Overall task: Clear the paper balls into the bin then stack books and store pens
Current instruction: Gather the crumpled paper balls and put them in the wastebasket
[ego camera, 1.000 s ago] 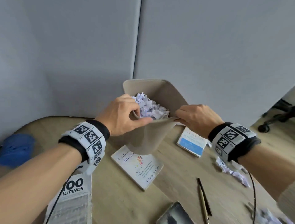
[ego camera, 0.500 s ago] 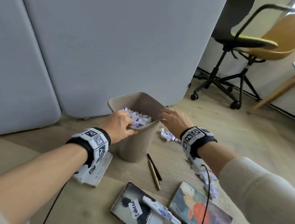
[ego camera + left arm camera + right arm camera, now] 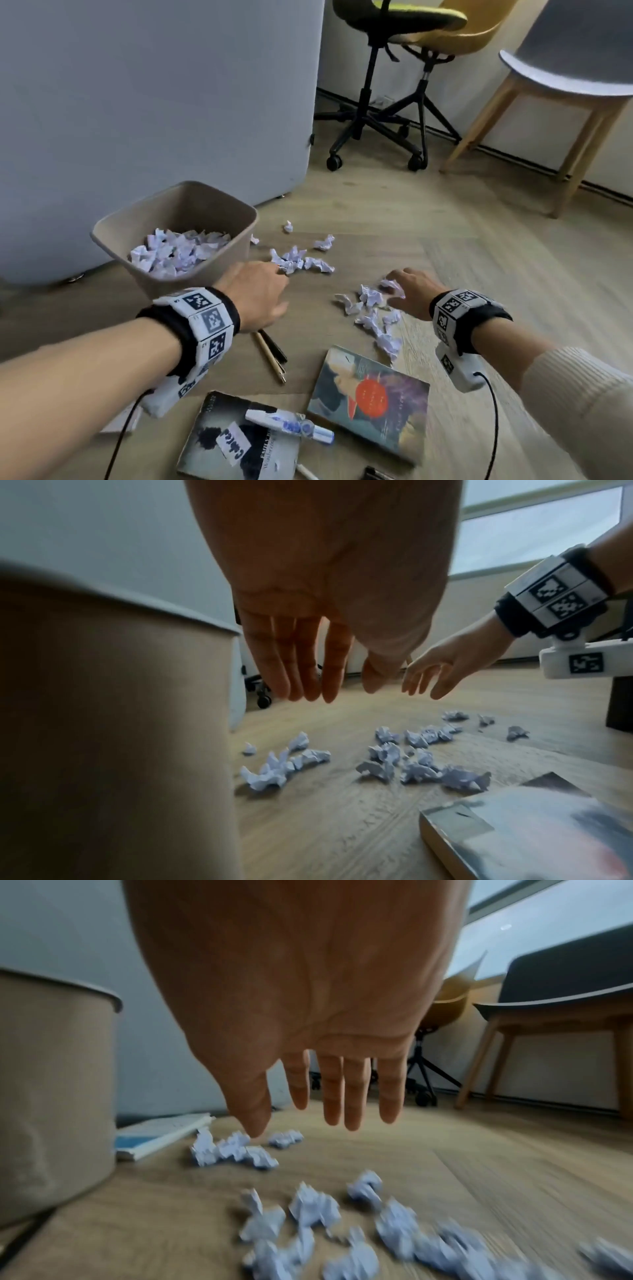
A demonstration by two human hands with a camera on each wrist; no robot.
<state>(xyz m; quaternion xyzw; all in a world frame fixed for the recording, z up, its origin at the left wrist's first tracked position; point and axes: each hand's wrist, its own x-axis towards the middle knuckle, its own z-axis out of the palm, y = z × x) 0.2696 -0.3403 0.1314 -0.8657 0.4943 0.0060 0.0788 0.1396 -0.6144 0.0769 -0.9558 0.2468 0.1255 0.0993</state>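
A beige bin [image 3: 212, 205] stands on the wooden table, holding several crumpled paper balls [image 3: 178, 253]. More paper balls lie loose in two clusters, a far cluster [image 3: 301, 260] and a near cluster [image 3: 370, 308]. My left hand [image 3: 281, 287] hovers open beside the bin, fingers straight [image 3: 329, 685], just short of the far cluster [image 3: 284, 764]. My right hand [image 3: 411, 287] is open over the near cluster [image 3: 315, 1210], fingers spread [image 3: 301, 1096]. Two pens [image 3: 270, 356] lie under my left wrist. Near me are a colourful book [image 3: 370, 394] and a dark book [image 3: 239, 442] with a marker [image 3: 291, 425] on it.
A white and blue book [image 3: 161, 1134] lies behind the bin [image 3: 51, 1096]. A grey partition [image 3: 154, 102] stands behind the table. On the floor beyond are an office chair [image 3: 376, 113] and a wooden-legged chair [image 3: 565, 102]. Cables hang from both wrists.
Both hands have let go of the bin's rim, and the bin now stands on the table. The hands moved right and down, open, toward the loose paper balls. The view swung right.
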